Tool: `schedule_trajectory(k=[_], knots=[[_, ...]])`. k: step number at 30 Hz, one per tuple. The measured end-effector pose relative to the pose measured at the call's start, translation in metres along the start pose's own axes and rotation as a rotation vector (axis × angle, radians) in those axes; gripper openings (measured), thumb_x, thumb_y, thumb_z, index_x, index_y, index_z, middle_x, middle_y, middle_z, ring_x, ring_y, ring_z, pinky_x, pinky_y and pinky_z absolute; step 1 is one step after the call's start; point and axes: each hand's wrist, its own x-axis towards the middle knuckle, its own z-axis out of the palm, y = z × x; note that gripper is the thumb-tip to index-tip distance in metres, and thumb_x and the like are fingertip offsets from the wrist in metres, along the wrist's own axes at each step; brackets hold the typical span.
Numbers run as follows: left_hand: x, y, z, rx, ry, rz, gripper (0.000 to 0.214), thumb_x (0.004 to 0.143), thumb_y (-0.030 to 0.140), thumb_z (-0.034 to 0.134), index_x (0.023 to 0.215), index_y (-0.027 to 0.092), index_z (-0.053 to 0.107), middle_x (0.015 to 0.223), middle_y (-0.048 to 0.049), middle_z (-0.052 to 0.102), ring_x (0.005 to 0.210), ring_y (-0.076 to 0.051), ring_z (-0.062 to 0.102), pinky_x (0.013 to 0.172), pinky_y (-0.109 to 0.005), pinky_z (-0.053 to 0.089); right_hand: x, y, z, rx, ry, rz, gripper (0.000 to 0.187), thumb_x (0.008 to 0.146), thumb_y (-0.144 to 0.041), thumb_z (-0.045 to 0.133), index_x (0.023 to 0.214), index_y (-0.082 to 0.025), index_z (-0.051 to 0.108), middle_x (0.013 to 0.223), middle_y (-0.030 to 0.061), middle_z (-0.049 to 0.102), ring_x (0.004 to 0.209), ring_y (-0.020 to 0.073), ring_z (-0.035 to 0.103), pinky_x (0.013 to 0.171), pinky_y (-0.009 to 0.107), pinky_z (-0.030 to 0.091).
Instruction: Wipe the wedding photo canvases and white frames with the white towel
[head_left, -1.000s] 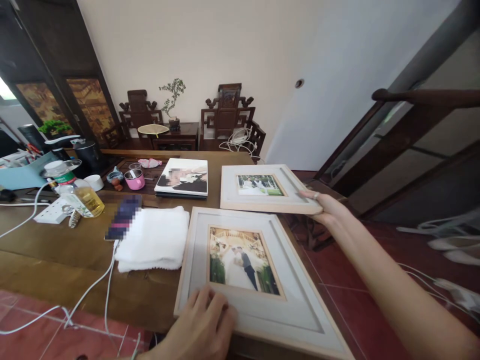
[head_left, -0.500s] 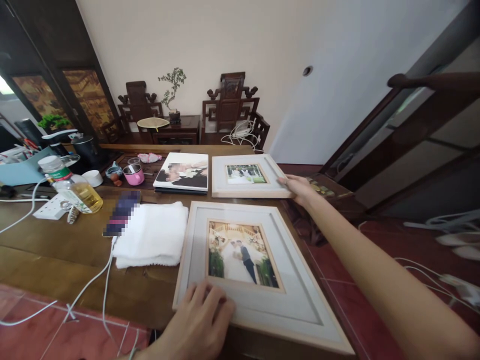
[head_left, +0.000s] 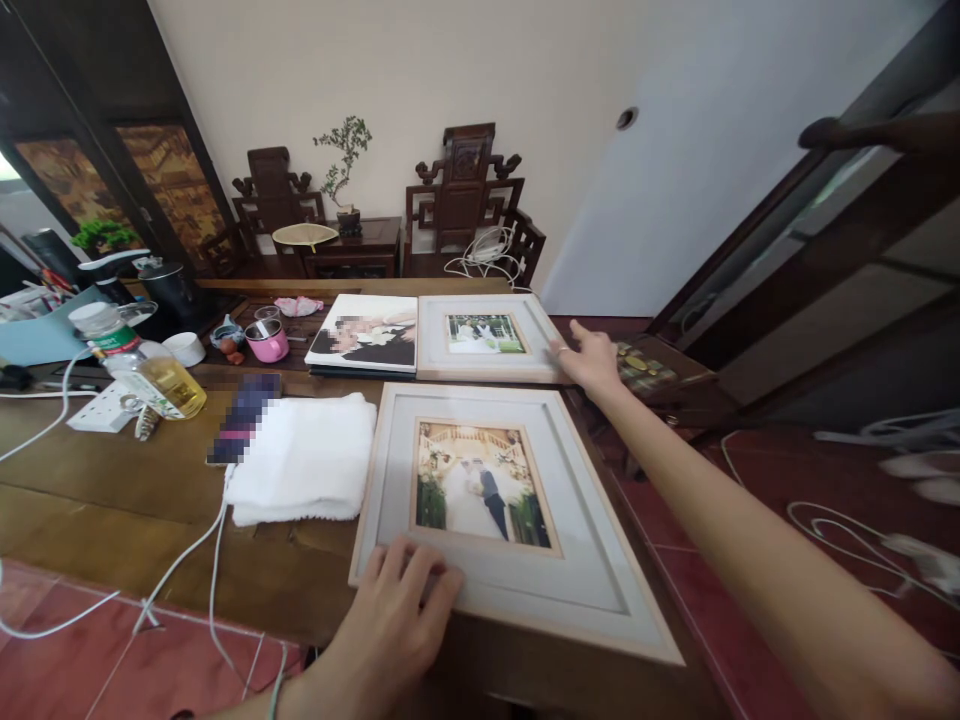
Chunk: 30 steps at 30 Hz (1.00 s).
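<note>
A large light-wood picture frame [head_left: 600, 580] with a wedding photo in a pale mat lies flat at the table's near right corner. My left hand [head_left: 401, 610] rests on its near left corner, fingers spread and slightly bent over the border. Behind it lies a smaller picture frame [head_left: 433, 340] of the same style. My right hand [head_left: 596, 362] is at that frame's right side, fingertips against the edge and thumb raised apart. The smaller frame's left side meets a white-edged photo panel [head_left: 375, 348], stacked on something dark.
A folded white towel [head_left: 307, 465] lies left of the large frame, beside a blurred phone [head_left: 241, 425] with a cable. Farther left are a bottle of yellow liquid [head_left: 169, 388], a power strip [head_left: 101, 408] and a pink cup [head_left: 268, 342]. Wooden chairs [head_left: 469, 180] stand behind.
The smaller frame has slid left against the photo panel, closing the gap. My right hand's thumb has come up off the frame. My left hand stays on the large frame.
</note>
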Motion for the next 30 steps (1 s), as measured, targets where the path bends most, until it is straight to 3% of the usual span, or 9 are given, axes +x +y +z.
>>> schedule_trajectory(k=[2, 5, 9, 13, 16, 21, 24, 27, 30], knots=[[0.000, -0.002, -0.003, -0.042, -0.021, -0.026, 0.023, 0.087, 0.009, 0.055, 0.108, 0.017, 0.054, 0.099, -0.0092, 0.058, 0.086, -0.025, 0.056, 0.070, -0.041, 0.053, -0.019, -0.010, -0.011, -0.038, 0.064, -0.048, 0.048, 0.075, -0.030, 0.061, 0.121, -0.017, 0.060, 0.118, 0.0147, 0.062, 0.121, 0.0340, 0.050, 0.104, 0.057, 0.036], [-0.005, -0.007, -0.015, -0.201, -0.027, -0.063, 0.026, 0.088, 0.014, 0.058, 0.113, 0.018, 0.053, 0.106, -0.0096, 0.057, 0.093, -0.024, 0.058, 0.077, -0.038, 0.054, -0.059, -0.020, -0.030, 0.142, 0.019, -0.030, 0.059, 0.074, -0.036, 0.065, 0.130, -0.023, 0.052, 0.126, 0.0131, 0.058, 0.120, 0.0318, 0.053, 0.097, 0.052, 0.047], [-0.020, -0.021, -0.034, -0.344, 0.144, -0.127, 0.022, 0.093, 0.015, 0.052, 0.115, 0.019, 0.054, 0.112, -0.0098, 0.056, 0.101, -0.020, 0.058, 0.086, -0.031, 0.053, -0.114, -0.023, -0.056, 0.415, -0.010, 0.143, 0.055, 0.073, -0.040, 0.069, 0.124, -0.030, 0.052, 0.125, 0.0076, 0.060, 0.121, 0.0275, 0.055, 0.105, 0.052, 0.043], [-0.034, -0.053, -0.039, -0.097, 0.384, -0.224, 0.021, 0.091, 0.011, 0.052, 0.109, 0.019, 0.059, 0.115, -0.0108, 0.056, 0.112, -0.024, 0.055, 0.095, -0.041, 0.048, -0.155, -0.030, -0.069, 0.566, -0.137, 0.324, 0.059, 0.071, -0.046, 0.072, 0.124, -0.030, 0.052, 0.132, 0.0076, 0.058, 0.126, 0.0287, 0.053, 0.110, 0.051, 0.038], [-0.035, -0.077, -0.035, 0.081, 0.359, -0.204, 0.018, 0.090, 0.012, 0.051, 0.103, 0.019, 0.062, 0.127, -0.0124, 0.054, 0.124, -0.030, 0.048, 0.099, -0.049, 0.045, -0.175, -0.043, -0.065, 0.605, -0.231, 0.358, 0.063, 0.072, -0.044, 0.072, 0.129, -0.029, 0.049, 0.139, 0.0086, 0.054, 0.130, 0.0293, 0.049, 0.110, 0.048, 0.038], [-0.023, -0.090, -0.033, 0.228, 0.098, -0.211, 0.018, 0.081, 0.010, 0.048, 0.079, 0.014, 0.065, 0.143, -0.0155, 0.045, 0.124, -0.036, 0.046, 0.091, -0.054, 0.047, -0.184, -0.047, -0.051, 0.649, -0.254, 0.263, 0.068, 0.070, -0.035, 0.072, 0.133, -0.027, 0.047, 0.146, 0.0085, 0.047, 0.136, 0.0287, 0.042, 0.113, 0.048, 0.033], [-0.011, -0.093, -0.033, 0.289, 0.028, -0.225, 0.017, 0.075, 0.011, 0.052, 0.061, 0.015, 0.061, 0.148, -0.0123, 0.040, 0.116, -0.040, 0.048, 0.080, -0.054, 0.048, -0.186, -0.041, -0.051, 0.585, -0.268, 0.207, 0.062, 0.074, -0.035, 0.067, 0.133, -0.028, 0.049, 0.148, 0.0075, 0.045, 0.139, 0.0274, 0.038, 0.116, 0.050, 0.026], [-0.003, -0.102, -0.033, 0.285, 0.058, -0.222, 0.017, 0.072, 0.006, 0.052, 0.059, 0.016, 0.059, 0.146, -0.0088, 0.045, 0.109, -0.036, 0.050, 0.077, -0.051, 0.050, -0.190, -0.041, -0.055, 0.472, -0.239, 0.060, 0.050, 0.077, -0.032, 0.064, 0.127, -0.029, 0.057, 0.155, 0.0046, 0.034, 0.144, 0.0263, 0.026, 0.119, 0.049, 0.017], [0.004, -0.112, -0.037, 0.226, 0.191, -0.242, 0.020, 0.073, 0.002, 0.049, 0.064, 0.017, 0.058, 0.139, -0.0097, 0.051, 0.106, -0.032, 0.051, 0.083, -0.048, 0.051, -0.193, -0.048, -0.059, 0.402, -0.249, -0.087, 0.039, 0.083, -0.031, 0.059, 0.122, -0.031, 0.062, 0.156, 0.0010, 0.031, 0.145, 0.0251, 0.024, 0.119, 0.048, 0.017]])
